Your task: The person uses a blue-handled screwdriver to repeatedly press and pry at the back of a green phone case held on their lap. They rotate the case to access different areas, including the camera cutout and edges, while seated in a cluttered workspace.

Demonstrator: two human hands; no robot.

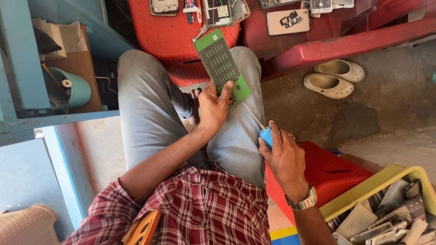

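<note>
The fingers of the left hand [213, 106] are curling round the near end of a green circuit board [222, 66], with the thumb pressing on its top face; the board is the thing to steer by, and it is lying tilted over the person's right knee, its far end poking toward a red stool [170, 41]; the fingers of the right hand [284, 156] are closing tight round the blue handle of a small screwdriver [265, 133], just below and to the right of the board; the thin metal shaft of the screwdriver is pointing up to the near corner of the board, and I cannot tell if the tip is touching it; a ring is sitting on one finger of that hand and a metal watch [302, 203] is sitting on the wrist; past the far end of the board, phone parts [287, 21] are lying on the red stool and on a darker red one beside it; right of the board, two pale clogs [334, 78] are resting on the grey floor; well below the board on the right, a yellow crate [363, 193] is holding lots of old phone pieces; left of the board, a teal cup [75, 86] is sitting on a blue shelf.
</note>
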